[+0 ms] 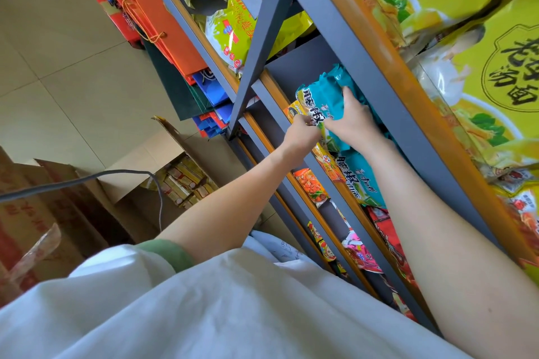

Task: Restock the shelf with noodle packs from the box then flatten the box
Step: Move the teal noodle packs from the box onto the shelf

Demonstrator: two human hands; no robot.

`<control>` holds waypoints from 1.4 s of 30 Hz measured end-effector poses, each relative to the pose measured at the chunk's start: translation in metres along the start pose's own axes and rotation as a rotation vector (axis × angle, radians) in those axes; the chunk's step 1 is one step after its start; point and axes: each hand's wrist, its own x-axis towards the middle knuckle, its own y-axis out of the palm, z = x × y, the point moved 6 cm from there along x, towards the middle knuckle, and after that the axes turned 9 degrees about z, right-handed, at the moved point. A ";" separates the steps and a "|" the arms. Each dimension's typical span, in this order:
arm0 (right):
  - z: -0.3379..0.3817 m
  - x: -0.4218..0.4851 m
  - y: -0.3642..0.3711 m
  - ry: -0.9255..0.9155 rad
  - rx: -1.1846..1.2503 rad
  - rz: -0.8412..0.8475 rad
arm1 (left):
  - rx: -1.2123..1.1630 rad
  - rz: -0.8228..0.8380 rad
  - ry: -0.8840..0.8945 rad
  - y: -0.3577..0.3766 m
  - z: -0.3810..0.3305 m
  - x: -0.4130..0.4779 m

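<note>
At the far left, closed cartons (26, 213) sat on the tiled floor, and just right of them stood the open box (180, 172), flaps up, with yellow packs still showing inside. So the restocking was, by my reading, only partway through: the box was not emptied and nothing about it had been flattened.

Further right, the left hand (302, 132) was curled around the lower corner of a teal noodle pack (320, 96), fingers closed on its edge. The right hand (354, 119) lay spread over the same bundle, palm pressing it in towards the back of the shelf (344, 38). More teal packs (358, 178) already lay on that level beside the arms, with orange and red packets on the tiers below. On the far right, large yellow packs (481, 38) filled the level above.
</note>
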 end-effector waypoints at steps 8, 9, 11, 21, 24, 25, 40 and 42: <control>0.000 0.003 0.001 0.058 -0.115 -0.132 | 0.083 0.099 0.048 0.014 -0.009 -0.001; 0.000 0.001 0.001 0.067 -0.194 -0.158 | 0.126 0.060 0.058 0.012 -0.012 -0.003; 0.000 -0.001 0.000 0.070 -0.294 -0.188 | 0.201 -0.088 0.095 0.003 -0.017 -0.006; -0.017 0.017 0.029 0.047 -0.593 -0.367 | 0.612 -0.266 0.482 -0.004 -0.022 0.001; -0.021 0.020 0.038 0.076 -0.639 -0.383 | 0.604 -0.230 0.478 -0.005 -0.015 0.006; -0.021 0.020 0.039 0.085 -0.643 -0.388 | 0.602 -0.211 0.481 -0.005 -0.014 0.008; -0.028 0.008 0.048 0.018 -0.658 -0.401 | 1.083 -0.251 0.346 -0.014 -0.023 0.010; -0.029 0.008 0.048 0.028 -0.653 -0.373 | 1.090 -0.226 0.343 -0.018 -0.027 0.010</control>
